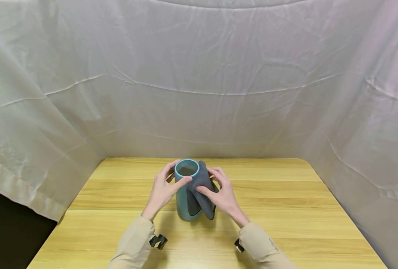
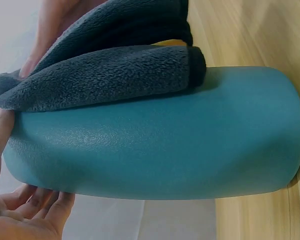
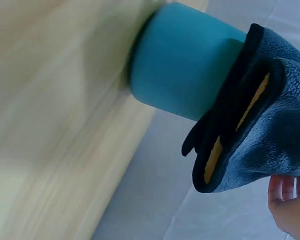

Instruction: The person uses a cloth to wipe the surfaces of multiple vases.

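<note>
A tall teal vase (image 1: 182,206) stands upright on the table, its round mouth facing up. My left hand (image 1: 162,189) grips it near the rim, thumb on the near side and fingers around the far left. A grey plush cloth (image 1: 203,186) drapes over the vase's right side. Bunched in my right hand (image 1: 224,194), the cloth is pinched between thumb and fingers. In the left wrist view its folded edge lies along the vase wall (image 2: 165,150). Dark trim and a yellow inner side show on the cloth (image 3: 270,125) in the right wrist view.
The wooden table (image 1: 279,209) extends to both sides of the vase. Pale fabric curtains (image 1: 205,112) hang behind it and along both sides. A dark area (image 1: 10,228) shows beyond the table at lower left.
</note>
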### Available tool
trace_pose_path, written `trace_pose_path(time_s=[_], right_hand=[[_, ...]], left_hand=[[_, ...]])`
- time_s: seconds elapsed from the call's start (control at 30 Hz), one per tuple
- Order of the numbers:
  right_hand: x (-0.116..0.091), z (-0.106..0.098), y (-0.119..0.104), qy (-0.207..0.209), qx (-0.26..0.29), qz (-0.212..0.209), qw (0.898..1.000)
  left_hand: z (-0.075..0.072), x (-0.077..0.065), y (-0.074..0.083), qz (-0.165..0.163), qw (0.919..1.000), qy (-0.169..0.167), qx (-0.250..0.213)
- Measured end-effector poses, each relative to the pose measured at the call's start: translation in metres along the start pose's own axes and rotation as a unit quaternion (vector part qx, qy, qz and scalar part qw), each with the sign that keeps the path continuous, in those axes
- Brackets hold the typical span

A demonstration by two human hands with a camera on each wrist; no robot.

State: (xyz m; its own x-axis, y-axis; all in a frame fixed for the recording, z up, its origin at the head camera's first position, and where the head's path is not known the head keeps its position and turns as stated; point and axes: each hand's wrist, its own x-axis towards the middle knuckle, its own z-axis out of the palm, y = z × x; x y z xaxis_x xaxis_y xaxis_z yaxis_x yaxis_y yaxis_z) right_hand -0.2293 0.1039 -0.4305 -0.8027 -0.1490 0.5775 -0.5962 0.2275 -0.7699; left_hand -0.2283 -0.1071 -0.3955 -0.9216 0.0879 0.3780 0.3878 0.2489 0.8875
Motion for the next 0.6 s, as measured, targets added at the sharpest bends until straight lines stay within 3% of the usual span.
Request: trace_pose_path(time_s=[0.6], right_hand=[[0.0062, -0.0059, -0.0075, -0.032, -0.024, 0.018, 0.999]], left_hand=[[-0.0001, 0.0001, -0.0023, -0.009, 1.0000, 0.002, 0.002]])
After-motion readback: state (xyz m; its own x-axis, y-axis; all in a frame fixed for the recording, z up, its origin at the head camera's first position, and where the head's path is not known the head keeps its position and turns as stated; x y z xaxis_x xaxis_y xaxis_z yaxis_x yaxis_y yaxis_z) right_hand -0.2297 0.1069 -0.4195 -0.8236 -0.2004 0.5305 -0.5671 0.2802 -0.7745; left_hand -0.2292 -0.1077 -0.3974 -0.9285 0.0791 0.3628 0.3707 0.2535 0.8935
